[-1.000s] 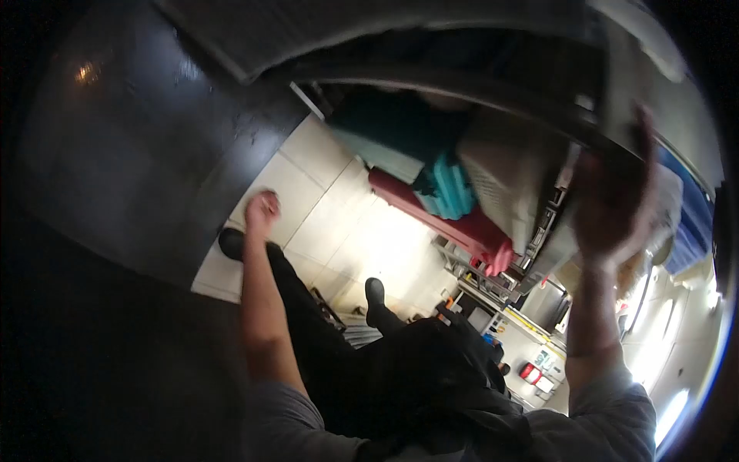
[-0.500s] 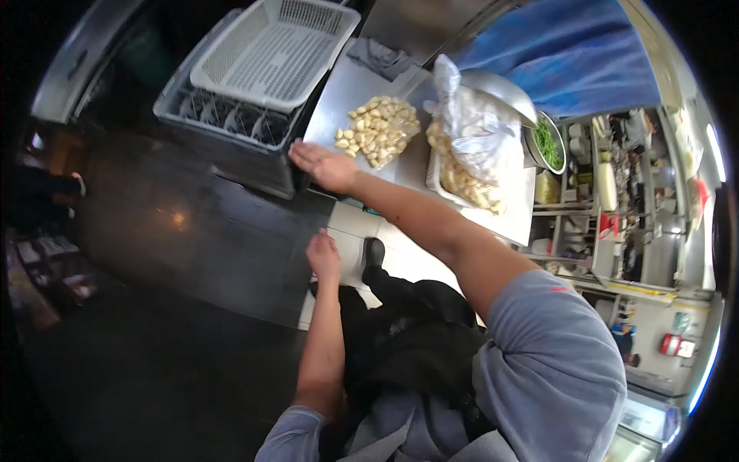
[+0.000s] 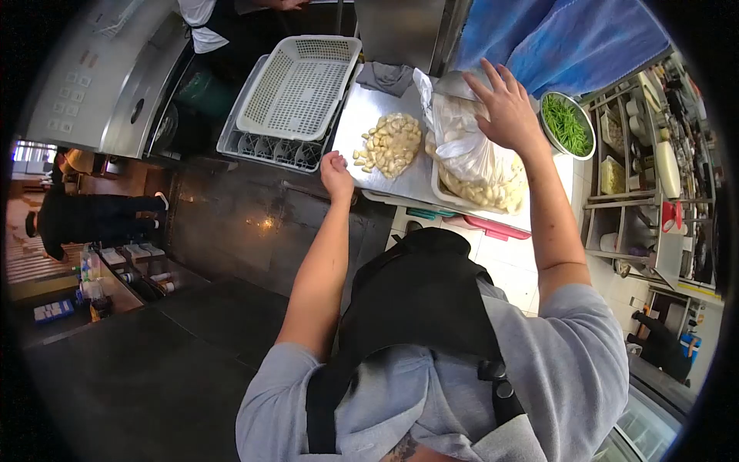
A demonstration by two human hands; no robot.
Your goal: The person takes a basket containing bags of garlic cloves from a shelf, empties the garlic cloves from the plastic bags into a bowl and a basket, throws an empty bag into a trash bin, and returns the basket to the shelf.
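My right hand [image 3: 508, 112] is open with fingers spread, above a metal bowl [image 3: 456, 85] and a white plastic bag [image 3: 462, 131]. Beneath the bag, a white basket [image 3: 454, 196] holds many pale pieces like peeled garlic cloves [image 3: 493, 189]. Left of it, a pile of peeled garlic cloves [image 3: 391, 145] lies on the metal table [image 3: 377, 185], partly under clear plastic. My left hand [image 3: 336, 175] has its fingers curled shut at the table's left edge, beside the pile. Nothing shows in it, though its palm is hidden.
A white perforated basket [image 3: 300, 88] sits on a dark rack crate [image 3: 277, 150] left of the table. A bowl of cut green vegetables [image 3: 567, 125] stands at the right, before shelves [image 3: 623, 192]. A blue curtain [image 3: 554, 46] hangs behind. Another person [image 3: 100, 215] is far left.
My right hand has swung from the table's left edge over to the bag and bowl, its fingers spreading. My left hand has risen to the table edge. The view has shifted.
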